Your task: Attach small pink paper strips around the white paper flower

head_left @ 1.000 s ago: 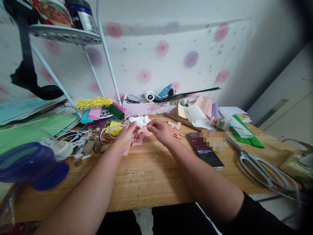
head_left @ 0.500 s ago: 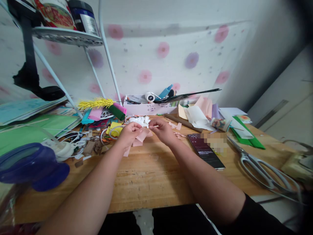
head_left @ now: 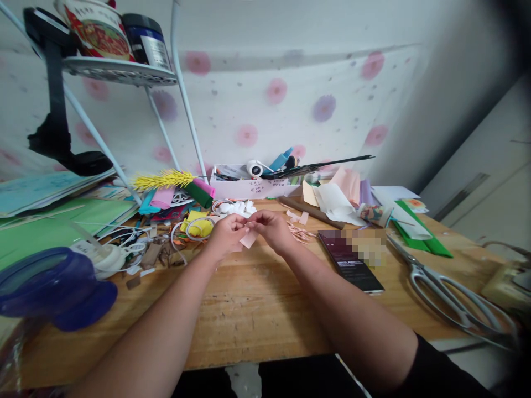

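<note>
My left hand [head_left: 226, 235] and my right hand [head_left: 272, 231] meet at the fingertips over the middle of the desk. Both are closed in a pinch around a small piece of pink paper, mostly hidden by the fingers. Just below them shows a pale pink paper square [head_left: 249, 238]; whether it lies on the desk or hangs from the fingers is unclear. Behind the hands sits a bunch of white paper-like pieces [head_left: 237, 207]. To the right of my right hand lies a pile of twisted pink strips [head_left: 301, 234].
A phone [head_left: 352, 262] and big scissors [head_left: 443, 293] lie on the right. On the left are a blue tape dispenser [head_left: 53, 287], cables and scraps. A pen box [head_left: 257, 189], brown roll [head_left: 313, 213] and crepe paper [head_left: 346, 185] stand behind; a white rack [head_left: 120, 69] rises back left.
My hands have come together, right fingertips now meeting the left ones. The pink paper below them shows differently, with less of it visible. The whole view has shifted slightly.
</note>
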A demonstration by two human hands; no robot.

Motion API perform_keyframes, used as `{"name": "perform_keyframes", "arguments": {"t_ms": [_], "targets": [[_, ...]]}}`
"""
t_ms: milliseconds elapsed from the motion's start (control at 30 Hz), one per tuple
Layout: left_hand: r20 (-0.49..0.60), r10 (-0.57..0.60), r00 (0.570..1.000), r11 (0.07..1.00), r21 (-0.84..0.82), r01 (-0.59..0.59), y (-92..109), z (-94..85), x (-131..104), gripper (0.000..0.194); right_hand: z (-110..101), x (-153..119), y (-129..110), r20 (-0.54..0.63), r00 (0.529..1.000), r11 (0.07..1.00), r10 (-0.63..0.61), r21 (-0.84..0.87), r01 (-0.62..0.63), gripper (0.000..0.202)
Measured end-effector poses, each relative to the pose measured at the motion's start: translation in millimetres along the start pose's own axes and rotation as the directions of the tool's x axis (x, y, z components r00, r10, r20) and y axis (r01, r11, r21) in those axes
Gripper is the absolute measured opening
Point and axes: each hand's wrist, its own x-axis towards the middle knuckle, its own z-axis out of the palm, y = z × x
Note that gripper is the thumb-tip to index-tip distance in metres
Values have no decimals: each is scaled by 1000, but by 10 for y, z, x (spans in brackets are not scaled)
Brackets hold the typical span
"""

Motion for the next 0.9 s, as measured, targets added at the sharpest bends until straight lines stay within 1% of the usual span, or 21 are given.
{"name": "perform_keyframes", "arguments": {"t_ms": [100, 333, 433, 500, 567, 667, 767, 900], "targets": [[33, -15, 999, 999, -31, 16, 12, -8, -9, 22, 5, -4, -4, 11, 1000, 1000, -15, 12, 15, 13], [-2, 46, 999, 999, 6, -46, 4, -22, -6, 14, 10, 17, 57, -6, 1000, 1000, -4, -1, 4, 23], [0, 57, 998, 998, 25, -57, 19, -17, -19, 13, 2, 8, 44, -6, 1000, 1000, 17, -20, -17, 18], [4, 28, 1000, 999, 27, -28, 43, -11, -39, 14, -4, -3, 22, -7, 1000, 999, 26, -35, -26, 14], [26, -54, 998, 998, 12, 54, 78, -6, -66, 18, -8, -13, 5, -3, 999, 999, 32, -29, -32, 11], [95, -176, 980, 984, -25, 179, 139, 2, -110, 27, -7, -19, -2, 4, 999, 999, 51, 20, -51, 9], [125, -195, 973, 976, -78, 206, 192, 11, -141, 30, -5, -21, -17, 3, 998, 994, 69, 90, -69, 10], [112, -176, 978, 974, -123, 189, 217, 18, -152, 29, -11, -30, -65, 16, 996, 985, 88, 145, -89, 9]]}}
